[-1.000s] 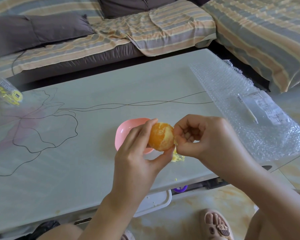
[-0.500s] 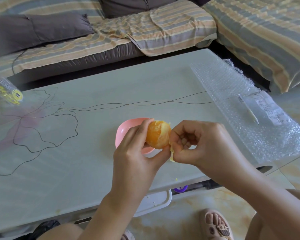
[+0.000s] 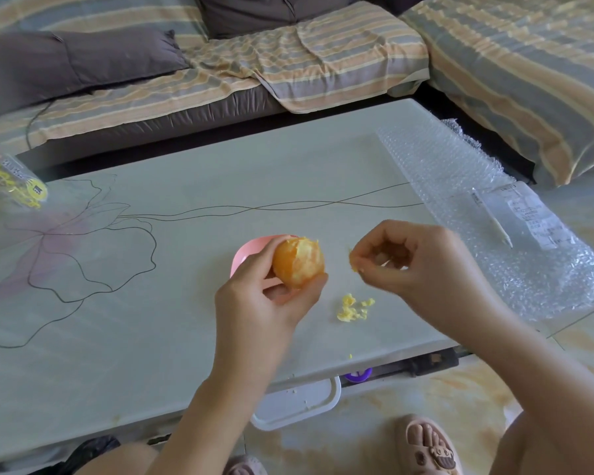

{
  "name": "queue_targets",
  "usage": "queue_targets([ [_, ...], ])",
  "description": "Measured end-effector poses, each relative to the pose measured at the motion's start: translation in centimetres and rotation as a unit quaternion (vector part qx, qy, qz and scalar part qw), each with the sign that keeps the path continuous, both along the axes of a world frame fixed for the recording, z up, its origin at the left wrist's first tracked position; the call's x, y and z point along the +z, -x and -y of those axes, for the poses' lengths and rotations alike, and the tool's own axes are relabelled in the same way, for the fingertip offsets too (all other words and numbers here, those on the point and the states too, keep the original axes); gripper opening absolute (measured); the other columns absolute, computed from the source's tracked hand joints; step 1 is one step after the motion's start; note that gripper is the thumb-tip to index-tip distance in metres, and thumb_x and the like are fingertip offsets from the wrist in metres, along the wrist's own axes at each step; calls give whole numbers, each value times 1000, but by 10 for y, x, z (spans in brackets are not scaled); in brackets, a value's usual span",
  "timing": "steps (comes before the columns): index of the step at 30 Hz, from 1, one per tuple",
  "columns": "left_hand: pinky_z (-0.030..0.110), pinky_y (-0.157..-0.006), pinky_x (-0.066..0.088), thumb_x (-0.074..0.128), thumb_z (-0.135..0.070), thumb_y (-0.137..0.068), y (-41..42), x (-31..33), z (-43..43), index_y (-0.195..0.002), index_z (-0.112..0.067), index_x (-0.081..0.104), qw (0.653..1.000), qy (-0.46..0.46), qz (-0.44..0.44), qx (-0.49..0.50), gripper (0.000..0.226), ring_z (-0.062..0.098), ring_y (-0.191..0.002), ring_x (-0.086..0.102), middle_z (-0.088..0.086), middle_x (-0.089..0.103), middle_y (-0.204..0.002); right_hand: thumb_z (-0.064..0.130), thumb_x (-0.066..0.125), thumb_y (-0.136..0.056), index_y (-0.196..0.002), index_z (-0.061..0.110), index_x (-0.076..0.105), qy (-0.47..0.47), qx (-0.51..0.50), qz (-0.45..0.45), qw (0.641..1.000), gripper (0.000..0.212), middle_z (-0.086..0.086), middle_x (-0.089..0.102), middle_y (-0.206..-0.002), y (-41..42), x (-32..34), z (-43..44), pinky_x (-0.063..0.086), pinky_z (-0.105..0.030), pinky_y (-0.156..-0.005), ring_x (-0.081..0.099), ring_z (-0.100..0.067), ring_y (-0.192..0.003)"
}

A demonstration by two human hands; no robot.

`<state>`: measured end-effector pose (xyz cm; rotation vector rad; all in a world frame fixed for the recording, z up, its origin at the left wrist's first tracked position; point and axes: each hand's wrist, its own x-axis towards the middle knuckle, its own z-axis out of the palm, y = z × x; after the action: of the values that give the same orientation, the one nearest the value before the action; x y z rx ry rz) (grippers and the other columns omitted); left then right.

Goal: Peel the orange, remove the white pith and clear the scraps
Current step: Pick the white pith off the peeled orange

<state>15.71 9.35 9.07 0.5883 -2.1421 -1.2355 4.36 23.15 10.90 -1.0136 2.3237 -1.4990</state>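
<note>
The peeled orange (image 3: 298, 262) is held above the table, gripped by my left hand (image 3: 270, 296) between fingers and thumb. To its right, my right hand (image 3: 415, 265) pinches a small bit of pith (image 3: 353, 261) at its fingertips, a short gap away from the fruit. A little heap of yellow scraps (image 3: 354, 308) lies on the pale table (image 3: 151, 337) below and between my hands. A pink bowl (image 3: 246, 255) sits just behind my left hand, mostly hidden by it.
A sheet of bubble wrap (image 3: 494, 214) with a printed slip and a thin stick covers the table's right end. A clear packet with yellow print (image 3: 12, 180) lies at the far left. A striped sofa runs behind and to the right. A white tray (image 3: 299, 402) sits under the table edge.
My right hand has pulled away to the right from the orange, carrying a bit of pith. The scrap heap on the table has come into sight between my hands.
</note>
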Motion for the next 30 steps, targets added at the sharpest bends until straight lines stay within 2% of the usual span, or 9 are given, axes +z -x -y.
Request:
queue_targets([
  [2,9,-73,47,81,-12,-72,-1,-3,6,-103,-28,68,996,-84,12,-30,37,-1,-82,67,-16,72,-93,14,75,-75,-68,22,68,-47,-20,-11,999,12,8,66,-63,13,-10,2,40,-7,-54,54,0,-54],
  [5,15,-80,50,80,-6,-71,-3,-7,15,-108,-22,68,981,-179,22,-68,42,5,-93,68,-10,74,-99,14,75,-76,-69,18,68,-131,-26,-21,991,11,13,62,-63,24,-29,6,39,-6,-53,53,4,-60],
  [9,21,-82,52,77,-15,-62,-6,-12,20,-111,-16,66,964,-255,13,-79,51,12,-98,68,-1,73,-104,15,76,-74,-62,21,60,-192,-17,-38,981,21,11,56,-61,28,-47,11,38,-7,-53,50,-1,-56],
  [14,30,-84,53,76,-16,-60,-8,-13,23,-106,-13,64,958,-281,6,-67,48,13,-90,69,-1,74,-96,8,77,-71,-59,25,45,-205,8,-87,975,38,11,47,-62,25,-54,17,36,-10,-56,41,-5,-56],
  [19,36,-89,52,82,-23,-55,-9,-14,26,-106,-14,66,963,-264,20,-58,55,14,-95,69,-2,73,-99,-4,68,-70,-61,25,55,-175,1,-45,984,33,9,54,-61,26,-59,20,38,-9,-53,46,-3,-53],
  [21,40,-94,51,82,-35,-51,-10,-15,27,-105,-19,68,965,-254,35,-53,58,17,-98,68,-3,72,-102,-6,66,-71,-63,22,62,-161,1,-15,987,29,10,60,-62,27,-62,20,39,-4,-53,53,3,-55],
  [24,44,-97,49,82,-37,-52,-9,-15,27,-102,-22,70,959,-275,35,-61,54,21,-98,66,-2,72,-103,-7,63,-76,-69,18,69,-147,-9,29,989,27,8,69,-70,29,-66,21,43,-3,-57,61,2,-63],
  [26,43,-96,50,82,-33,-54,-9,-14,27,-102,-20,71,953,-294,31,-71,51,22,-100,66,-1,72,-103,-8,57,-80,-72,19,69,-150,-14,42,988,30,8,70,-74,30,-69,22,45,-4,-59,65,-3,-71],
  [30,32,-79,54,79,-15,-61,-7,-15,26,-106,-11,66,934,-348,8,-76,47,19,-93,67,2,71,-100,-4,44,-88,-82,19,66,-155,-12,60,986,33,6,70,-74,30,-71,23,47,-10,-59,61,0,-66],
])
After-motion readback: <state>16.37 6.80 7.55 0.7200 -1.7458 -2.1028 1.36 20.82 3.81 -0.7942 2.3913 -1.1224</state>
